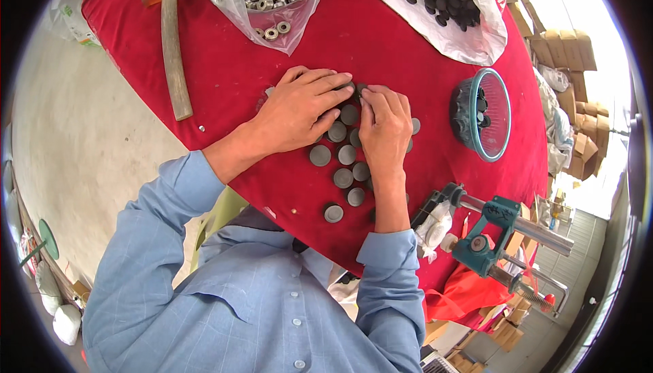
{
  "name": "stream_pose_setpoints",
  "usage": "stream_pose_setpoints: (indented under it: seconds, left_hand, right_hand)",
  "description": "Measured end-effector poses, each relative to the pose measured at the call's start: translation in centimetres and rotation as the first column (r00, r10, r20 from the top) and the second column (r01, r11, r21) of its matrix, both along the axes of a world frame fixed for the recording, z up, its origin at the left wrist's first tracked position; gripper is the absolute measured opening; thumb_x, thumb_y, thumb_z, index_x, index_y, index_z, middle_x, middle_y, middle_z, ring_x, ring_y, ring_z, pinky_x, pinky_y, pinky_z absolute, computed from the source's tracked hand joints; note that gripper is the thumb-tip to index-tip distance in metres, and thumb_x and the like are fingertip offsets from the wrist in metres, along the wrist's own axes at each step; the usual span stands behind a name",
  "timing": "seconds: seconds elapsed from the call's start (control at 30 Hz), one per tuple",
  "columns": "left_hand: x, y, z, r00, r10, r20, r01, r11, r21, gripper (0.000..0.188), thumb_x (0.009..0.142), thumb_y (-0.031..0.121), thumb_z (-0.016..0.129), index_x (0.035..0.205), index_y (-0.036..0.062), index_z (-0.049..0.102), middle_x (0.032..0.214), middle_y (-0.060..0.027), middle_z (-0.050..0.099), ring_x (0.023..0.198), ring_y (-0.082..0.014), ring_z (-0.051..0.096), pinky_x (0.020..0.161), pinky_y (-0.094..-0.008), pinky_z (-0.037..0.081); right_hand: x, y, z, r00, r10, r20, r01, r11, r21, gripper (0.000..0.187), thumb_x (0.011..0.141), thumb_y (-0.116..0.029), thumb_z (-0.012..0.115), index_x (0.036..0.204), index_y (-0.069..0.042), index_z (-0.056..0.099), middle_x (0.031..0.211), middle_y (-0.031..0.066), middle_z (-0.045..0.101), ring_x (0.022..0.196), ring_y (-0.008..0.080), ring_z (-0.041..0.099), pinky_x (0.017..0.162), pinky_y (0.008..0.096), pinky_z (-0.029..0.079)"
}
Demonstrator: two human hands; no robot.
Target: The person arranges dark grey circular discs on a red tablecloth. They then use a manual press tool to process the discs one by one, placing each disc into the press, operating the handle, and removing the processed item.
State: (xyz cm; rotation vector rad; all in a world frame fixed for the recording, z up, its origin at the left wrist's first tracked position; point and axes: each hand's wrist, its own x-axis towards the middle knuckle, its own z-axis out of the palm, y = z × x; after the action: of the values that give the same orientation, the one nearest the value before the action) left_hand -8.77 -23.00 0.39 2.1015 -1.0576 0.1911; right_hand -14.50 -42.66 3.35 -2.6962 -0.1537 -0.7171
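Several dark grey round caps [343, 178] lie scattered on the red cloth in front of me, most with a flat or slightly recessed face upward. My left hand [303, 109] reaches over the far end of this group. Its fingers are stretched out and a little apart, with the fingertips at the farthest caps. Beside it, my right hand [384, 121] has thumb and fingers closed in a pinch on a dark cap [362, 91], mostly hidden by the fingers. Part of the group lies under or behind my right hand and wrist.
A mallet [175, 53] with an orange head lies at the far left. Beyond the caps are a clear bag of metal bearings [262, 6] and a white sack of black caps [469, 40]. Rightward stand a clear bowl [484, 148] with black pieces and a green hand press [486, 237].
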Motion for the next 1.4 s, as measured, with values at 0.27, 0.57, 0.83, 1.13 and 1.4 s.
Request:
stream_pose_setpoints:
  seconds: [0.27, 0.57, 0.83, 1.13, 1.4]
  left_hand:
    - [0.0, 0.0, 0.1, 1.0, 0.006, 0.003, -0.006, 1.0, 0.005, 0.045, 0.093, 0.014, 0.073, 0.138, 0.01, 0.069, 0.15, -0.008, 0.064, 0.137, -0.031, 0.059, 0.112, -0.0474, 0.043]
    - [0.2, 0.1, 0.2, 0.998, -0.025, -0.06, 0.022, 0.999, -0.046, 0.048, 0.095, 0.017, 0.072, 0.142, 0.0094, 0.066, 0.15, -0.0104, 0.063, 0.14, -0.0313, 0.056, 0.117, -0.0473, 0.041]
    - [0.2, 0.0, 0.1, 0.998, -0.003, -0.06, 0.001, 1.0, -0.031, 0.045, 0.096, 0.02, 0.073, 0.139, 0.0068, 0.067, 0.149, -0.0111, 0.065, 0.139, -0.0316, 0.057, 0.117, -0.0465, 0.041]
    - [0.9, 0.7, -0.3, 0.967, 0.003, -0.256, -0.057, 0.977, -0.204, 0.042, 0.103, 0.027, 0.067, 0.138, 0.0027, 0.067, 0.143, -0.0161, 0.067, 0.135, -0.034, 0.06, 0.115, -0.046, 0.045]
    - [0.5, -0.4, -0.5, 0.996, -0.078, 0.033, 0.077, 0.997, 0.009, 0.057, 0.104, 0.033, 0.065, 0.149, -0.0006, 0.056, 0.155, -0.0206, 0.057, 0.143, -0.0384, 0.052, 0.12, -0.049, 0.04]
  right_hand:
    - [-2.2, 0.8, -0.7, 1.0, 0.001, -0.014, -0.003, 0.986, -0.168, 0.03, 0.084, 0.004, 0.066, 0.113, -0.001, 0.076, 0.123, 0.0103, 0.073, 0.109, 0.0317, 0.066, 0.095, 0.0434, 0.055]
    - [-4.4, -3.3, 3.4, 0.993, -0.101, -0.066, 0.113, 0.967, 0.229, 0.033, 0.088, 0.007, 0.067, 0.12, 0.0, 0.072, 0.111, 0.0159, 0.073, 0.096, 0.0335, 0.07, 0.085, 0.0433, 0.058]
    - [-14.9, -4.0, 4.7, 0.896, -0.119, -0.427, 0.139, 0.99, 0.015, 0.041, 0.082, -0.006, 0.083, 0.12, -0.003, 0.071, 0.112, 0.0145, 0.067, 0.083, 0.0295, 0.07, 0.074, 0.0428, 0.056]
    - [-13.9, -6.7, 4.3, 0.893, -0.042, -0.448, 0.301, 0.796, 0.525, 0.023, 0.083, -0.001, 0.08, 0.104, -0.001, 0.071, 0.085, 0.0095, 0.071, 0.069, 0.0178, 0.066, 0.065, 0.0343, 0.054]
    - [-7.3, -14.1, 6.5, 0.797, -0.595, 0.102, -0.035, 0.122, 0.992, 0.028, 0.091, 0.003, 0.072, 0.119, 0.008, 0.068, 0.095, 0.0079, 0.074, 0.094, 0.02, 0.074, 0.086, 0.031, 0.059]
